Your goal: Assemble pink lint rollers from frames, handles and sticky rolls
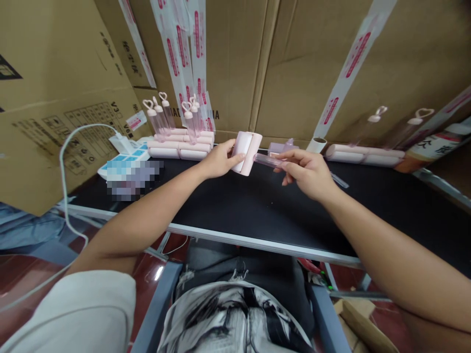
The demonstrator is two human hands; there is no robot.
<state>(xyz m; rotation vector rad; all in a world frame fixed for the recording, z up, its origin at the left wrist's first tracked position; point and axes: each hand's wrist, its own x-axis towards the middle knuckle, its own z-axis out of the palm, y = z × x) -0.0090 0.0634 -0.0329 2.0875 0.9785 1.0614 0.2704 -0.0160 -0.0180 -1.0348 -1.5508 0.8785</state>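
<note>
My left hand is closed around a pale pink roller case, holding it upright above the black table. My right hand pinches a clear pink tube-like handle whose tip sits close beside the case's right side. Both hands hover over the middle of the table, near its far edge.
Finished pink cases with heart-topped clear handles are stacked at the back left, more at the back right. A white power strip with cable lies left. Cardboard boxes wall the back. A small tape core stands nearby.
</note>
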